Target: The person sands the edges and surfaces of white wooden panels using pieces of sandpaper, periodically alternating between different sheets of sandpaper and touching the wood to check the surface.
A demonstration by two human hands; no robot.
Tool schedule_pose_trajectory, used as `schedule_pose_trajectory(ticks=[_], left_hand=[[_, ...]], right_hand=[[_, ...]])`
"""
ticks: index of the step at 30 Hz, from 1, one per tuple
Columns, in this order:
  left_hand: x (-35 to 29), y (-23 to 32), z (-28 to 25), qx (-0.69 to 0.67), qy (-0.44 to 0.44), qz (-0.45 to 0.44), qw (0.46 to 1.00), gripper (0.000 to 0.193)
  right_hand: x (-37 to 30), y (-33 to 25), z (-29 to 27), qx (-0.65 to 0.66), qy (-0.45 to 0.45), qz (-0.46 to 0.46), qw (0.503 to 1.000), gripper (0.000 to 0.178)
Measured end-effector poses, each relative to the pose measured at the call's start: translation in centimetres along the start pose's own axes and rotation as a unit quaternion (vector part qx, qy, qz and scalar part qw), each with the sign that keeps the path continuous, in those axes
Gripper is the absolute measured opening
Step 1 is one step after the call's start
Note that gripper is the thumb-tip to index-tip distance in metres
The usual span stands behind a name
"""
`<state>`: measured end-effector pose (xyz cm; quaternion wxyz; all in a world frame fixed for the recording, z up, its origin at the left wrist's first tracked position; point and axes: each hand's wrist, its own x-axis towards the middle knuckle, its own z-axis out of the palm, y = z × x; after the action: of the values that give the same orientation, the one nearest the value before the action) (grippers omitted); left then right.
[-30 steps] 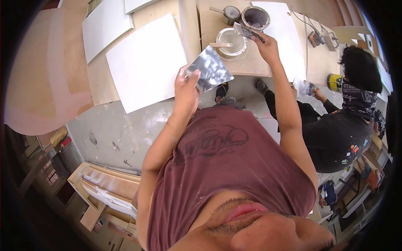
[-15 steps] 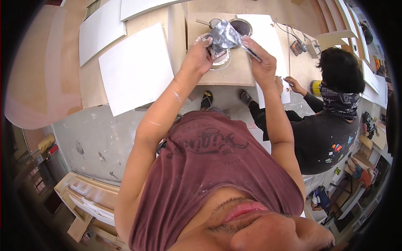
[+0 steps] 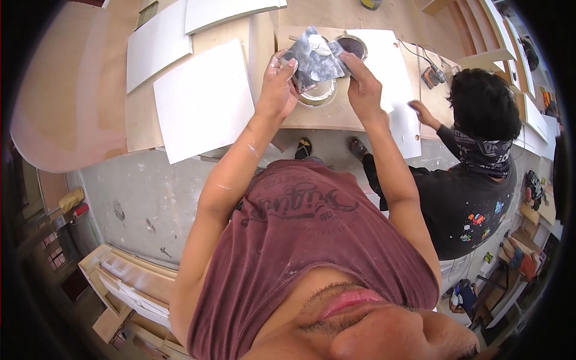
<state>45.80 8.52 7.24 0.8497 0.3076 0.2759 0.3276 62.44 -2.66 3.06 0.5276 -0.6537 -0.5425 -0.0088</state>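
My left hand [image 3: 278,87] is closed on a flat grey plate [image 3: 307,65] smeared with white, its thumb on the upper face. A lump of white putty [image 3: 319,45] sits on that plate. My right hand [image 3: 365,90] pinches a smaller grey scraper blade [image 3: 341,55], held at the plate's right edge; I cannot tell whether the two touch. Below the plate, partly covered by it, stands a round tub [image 3: 319,96] with a white-crusted rim. Behind my right fingers is a second tub with a dark inside [image 3: 354,44].
White panels [image 3: 204,99] lie on the wooden worktop to the left, and a long white panel [image 3: 384,72] to the right. A cordless drill [image 3: 432,77] rests at the right. Close on my right a person in black [image 3: 474,204] reaches over the long panel.
The scraper has turned and moved left against the plate's right side; the putty now forms a lump on the plate. The neighbouring person's hand has lifted from the panel's edge.
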Motion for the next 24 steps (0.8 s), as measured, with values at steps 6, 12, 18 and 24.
schedule_pose_trajectory(ticks=[6, 12, 18, 24], left_hand=[[-0.8, 0.4, 1.0, -0.042, 0.042, 0.067, 0.996, 0.031], [-1.5, -0.3, 2.5, -0.043, 0.078, 0.092, 0.992, 0.03], [-2.6, 1.0, 4.3, 0.044, 0.086, 0.159, 0.983, 0.027], [-4.5, 1.7, 5.0, 0.062, 0.095, 0.153, 0.982, 0.026]], right_hand=[[1.3, -4.6, -1.0, 0.458, 0.126, 0.377, 0.795, 0.033], [2.3, -7.0, -2.2, 0.509, 0.117, 0.355, 0.776, 0.039], [2.6, -7.0, -4.6, 0.369, -0.074, 0.356, 0.856, 0.037], [2.4, -4.6, -7.7, 0.328, -0.009, 0.373, 0.868, 0.036]])
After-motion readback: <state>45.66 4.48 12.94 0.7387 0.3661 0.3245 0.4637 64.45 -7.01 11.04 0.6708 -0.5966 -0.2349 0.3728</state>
